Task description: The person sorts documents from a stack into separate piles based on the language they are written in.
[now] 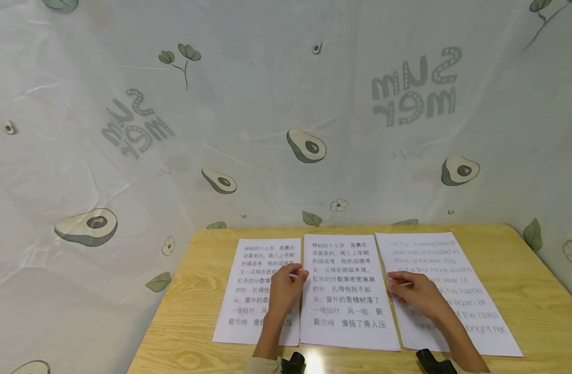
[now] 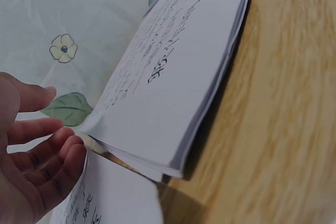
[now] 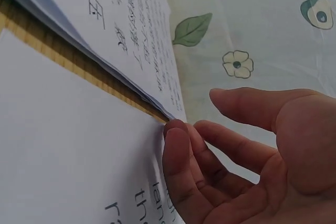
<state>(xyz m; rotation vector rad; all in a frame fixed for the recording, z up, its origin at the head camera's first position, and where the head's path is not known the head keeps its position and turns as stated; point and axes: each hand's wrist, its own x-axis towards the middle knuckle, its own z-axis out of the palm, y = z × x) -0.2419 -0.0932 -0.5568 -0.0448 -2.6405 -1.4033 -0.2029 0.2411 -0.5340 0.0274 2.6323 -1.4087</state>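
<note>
Three paper stacks printed with large text lie side by side. The left stack (image 1: pixel 239 332) and middle stack (image 1: pixel 344 336) carry Chinese characters, the right stack (image 1: pixel 493 343) English words. My left hand (image 1: pixel 286 291) is over the left stack's right edge, beside the middle stack. In the left wrist view its fingers (image 2: pixel 58 166) bend loosely, thumb apart, with nothing pinched. My right hand (image 1: pixel 421 296) lies over the right stack's left edge, by the gap to the middle stack. Its fingers (image 3: pixel 181 166) curve near the paper edge, thumb raised; whether they touch paper is unclear.
The stacks lie on a wooden table (image 1: pixel 538 296). A pale cloth (image 1: pixel 267 93) with avocado, leaf and flower prints hangs behind the table and along its left side. Narrow strips of wood show between the stacks.
</note>
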